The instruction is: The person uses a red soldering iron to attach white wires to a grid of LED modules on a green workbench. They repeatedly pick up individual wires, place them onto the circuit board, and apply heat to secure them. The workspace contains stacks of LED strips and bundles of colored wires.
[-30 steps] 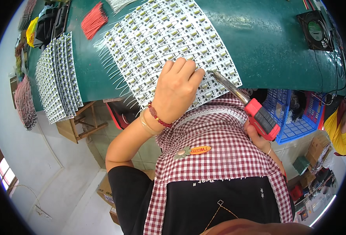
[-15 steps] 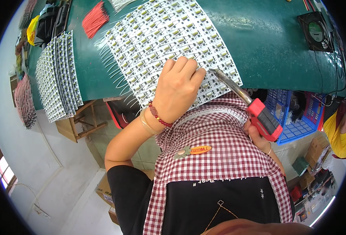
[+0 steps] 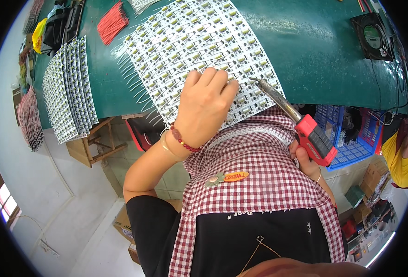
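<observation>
A large white panel of small circuit boards [image 3: 167, 57] lies on the green table, with rows of pale yellow-green parts and thin white wires fringing its left edge. Over its near part is my left hand [image 3: 205, 106], knuckles up and fingers curled together; the fingertips, and whatever they pinch, are hidden beneath. At the near right, my right hand [image 3: 307, 164] grips a soldering iron [image 3: 314, 138] by its red and black handle. The iron's metal tip points up and left, over the panel's right part, a short way right of my left fingers.
Further panels [image 3: 70, 90] lie overlapped on the left, near a bundle of red wires [image 3: 112, 23] and pinkish wires [image 3: 30, 117] hanging at the edge. A black fan [image 3: 373, 37] with cables sits at the far right. Blue plastic crates [image 3: 347, 143] stand below the table edge.
My left hand has shifted slightly left across the panel. The soldering iron has moved a little to the right, its tip farther from my left fingers.
</observation>
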Motion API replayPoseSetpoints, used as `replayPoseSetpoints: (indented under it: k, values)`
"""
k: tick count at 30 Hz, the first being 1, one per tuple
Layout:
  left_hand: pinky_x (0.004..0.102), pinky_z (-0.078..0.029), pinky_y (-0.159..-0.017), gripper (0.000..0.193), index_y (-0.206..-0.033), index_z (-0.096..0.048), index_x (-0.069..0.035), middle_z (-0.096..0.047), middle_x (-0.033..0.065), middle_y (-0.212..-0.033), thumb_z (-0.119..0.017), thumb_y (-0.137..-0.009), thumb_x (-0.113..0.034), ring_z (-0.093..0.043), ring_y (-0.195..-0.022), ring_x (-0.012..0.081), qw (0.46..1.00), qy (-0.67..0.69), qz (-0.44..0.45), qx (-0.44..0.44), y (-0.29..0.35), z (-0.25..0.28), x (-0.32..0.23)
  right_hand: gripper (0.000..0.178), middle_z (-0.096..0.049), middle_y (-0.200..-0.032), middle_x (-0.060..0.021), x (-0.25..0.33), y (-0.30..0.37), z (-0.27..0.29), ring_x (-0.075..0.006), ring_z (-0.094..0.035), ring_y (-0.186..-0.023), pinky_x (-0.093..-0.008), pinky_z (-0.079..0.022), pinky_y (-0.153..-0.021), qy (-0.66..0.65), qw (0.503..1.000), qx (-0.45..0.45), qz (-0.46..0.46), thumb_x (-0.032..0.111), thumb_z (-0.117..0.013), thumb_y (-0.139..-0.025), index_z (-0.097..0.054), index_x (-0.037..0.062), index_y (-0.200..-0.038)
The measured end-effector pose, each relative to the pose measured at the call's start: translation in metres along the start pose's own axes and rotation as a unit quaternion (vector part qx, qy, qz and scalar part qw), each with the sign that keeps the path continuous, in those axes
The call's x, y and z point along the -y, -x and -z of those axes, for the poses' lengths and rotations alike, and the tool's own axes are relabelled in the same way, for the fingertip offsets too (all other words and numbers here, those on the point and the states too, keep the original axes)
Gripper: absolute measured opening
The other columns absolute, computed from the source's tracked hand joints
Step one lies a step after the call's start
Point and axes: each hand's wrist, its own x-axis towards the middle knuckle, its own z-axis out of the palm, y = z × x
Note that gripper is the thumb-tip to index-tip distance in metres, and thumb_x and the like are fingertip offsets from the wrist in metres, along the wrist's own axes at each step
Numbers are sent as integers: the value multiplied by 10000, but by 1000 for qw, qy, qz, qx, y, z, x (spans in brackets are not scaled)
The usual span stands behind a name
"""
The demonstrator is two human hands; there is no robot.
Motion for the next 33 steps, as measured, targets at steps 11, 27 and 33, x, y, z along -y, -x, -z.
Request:
replayPoseSetpoints:
  k: [11,27,33]
  values:
    - [353,-395,-615,252,-929,-674,-54,-442,51,-723,-676,-696,42,-474,-685,225,996,57,25,-70,14,-19,-18,208,-668,-895,-105,-10,4,-2,-242,-646,-771,-344,-507,-675,-4,1000,-9,-18,125,-705,-834,-690,17,-1012]
    - [356,-411,-630,253,-932,-664,-46,-451,62,-739,-677,-696,44,-477,-705,234,996,58,32,-67,13,-26,-19,178,-634,-806,-112,-12,2,-4,-266,-616,-647,-342,-481,-567,41,999,2,24,94,-705,-758,-672,9,-911]
    - [358,-410,-631,256,-933,-665,-42,-453,63,-739,-677,-692,43,-479,-710,237,996,57,32,-67,13,-26,-19,175,-638,-796,-118,-9,0,-5,-273,-628,-660,-346,-481,-567,49,998,2,26,77,-705,-745,-669,10,-903]
